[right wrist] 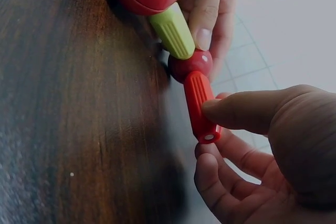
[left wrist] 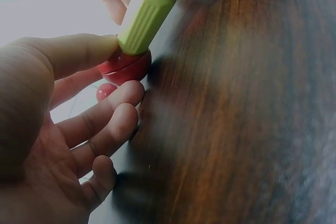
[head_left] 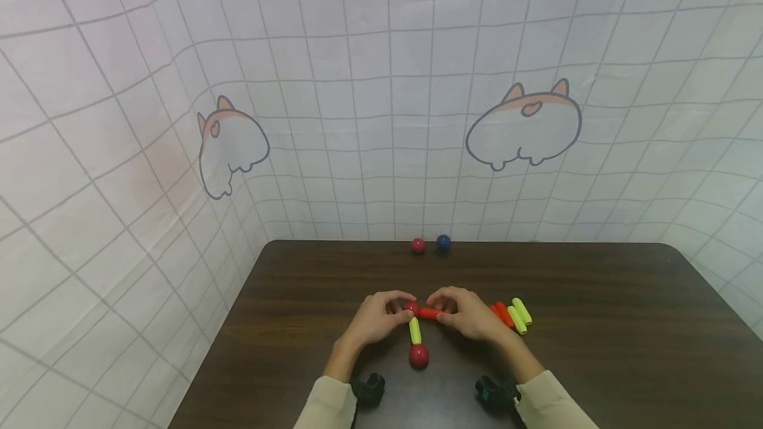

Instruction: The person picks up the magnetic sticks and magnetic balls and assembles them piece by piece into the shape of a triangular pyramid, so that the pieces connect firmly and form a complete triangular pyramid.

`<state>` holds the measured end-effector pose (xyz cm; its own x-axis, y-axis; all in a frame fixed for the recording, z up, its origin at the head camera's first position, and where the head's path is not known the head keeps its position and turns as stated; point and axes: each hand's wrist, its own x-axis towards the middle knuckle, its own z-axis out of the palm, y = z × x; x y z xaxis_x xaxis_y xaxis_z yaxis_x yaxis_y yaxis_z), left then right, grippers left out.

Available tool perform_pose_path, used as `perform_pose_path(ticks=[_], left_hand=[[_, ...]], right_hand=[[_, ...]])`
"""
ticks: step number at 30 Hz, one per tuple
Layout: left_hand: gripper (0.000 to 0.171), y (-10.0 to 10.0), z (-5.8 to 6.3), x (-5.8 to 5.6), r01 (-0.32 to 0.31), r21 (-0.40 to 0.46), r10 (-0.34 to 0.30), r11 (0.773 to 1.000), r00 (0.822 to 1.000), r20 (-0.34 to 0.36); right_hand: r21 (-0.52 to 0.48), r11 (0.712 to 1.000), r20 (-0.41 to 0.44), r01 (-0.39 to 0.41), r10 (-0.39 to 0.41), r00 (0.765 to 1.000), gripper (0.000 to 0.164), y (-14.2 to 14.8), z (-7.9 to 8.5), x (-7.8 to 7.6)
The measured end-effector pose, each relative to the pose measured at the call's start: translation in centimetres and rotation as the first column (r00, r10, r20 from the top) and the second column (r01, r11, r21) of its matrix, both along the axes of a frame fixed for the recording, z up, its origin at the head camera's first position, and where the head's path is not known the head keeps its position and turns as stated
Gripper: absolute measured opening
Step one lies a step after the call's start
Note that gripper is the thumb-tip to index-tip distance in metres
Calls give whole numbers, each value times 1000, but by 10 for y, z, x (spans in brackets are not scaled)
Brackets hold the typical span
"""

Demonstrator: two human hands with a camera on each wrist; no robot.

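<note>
My left hand (head_left: 374,318) pinches a red ball (left wrist: 126,67) between thumb and fingers at the corner of a small ball-and-rod assembly. From that ball a ribbed yellow-green rod (head_left: 415,332) runs toward me to a second, nearer red ball (head_left: 419,355). A red rod (right wrist: 198,98) meets the corner ball on its right side. My right hand (head_left: 467,315) grips this red rod, thumb on top and fingers behind it. The rod's free end shows a pale round disc (right wrist: 209,137) in the right wrist view.
Beyond the hands, a red ball (head_left: 418,245) and a blue ball (head_left: 444,241) sit at the table's far edge. Right of my right hand lie red rods (head_left: 504,315) and yellow-green rods (head_left: 522,311). A grid-patterned cloth (head_left: 369,118) hangs behind the dark wooden table (head_left: 596,323).
</note>
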<state>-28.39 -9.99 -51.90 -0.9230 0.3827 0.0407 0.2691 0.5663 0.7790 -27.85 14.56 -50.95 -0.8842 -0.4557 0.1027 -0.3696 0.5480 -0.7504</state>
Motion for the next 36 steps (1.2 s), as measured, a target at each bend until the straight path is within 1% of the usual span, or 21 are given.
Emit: perform_pose_path(ticks=[9,16,20,24,28,34,36], left_hand=[[22,1,2,0,-12,21,12,1000,1000,11],[22,1,2,1,-22,25,22,999,1000,11],[21,1,3,2,-25,28,25,999,1000,15],[20,0,3,2,-26,30,25,999,999,22],[20,-1,2,2,-28,30,27,999,999,24],[22,-2,2,2,-41,25,41,999,999,21],[25,-2,2,2,-40,18,40,999,999,17]], right_hand=[[-19,1000,38,-14,14,999,27,0,2,1],[-17,1000,44,-24,25,999,27,2,4,1],[-15,1000,50,-7,8,999,27,4,3,-2],[-35,999,54,6,-4,999,28,10,4,-4],[-54,998,52,22,-19,998,27,19,10,-4],[-74,995,42,66,-63,997,25,31,21,-5],[-78,993,55,85,-81,995,25,34,24,-5]])
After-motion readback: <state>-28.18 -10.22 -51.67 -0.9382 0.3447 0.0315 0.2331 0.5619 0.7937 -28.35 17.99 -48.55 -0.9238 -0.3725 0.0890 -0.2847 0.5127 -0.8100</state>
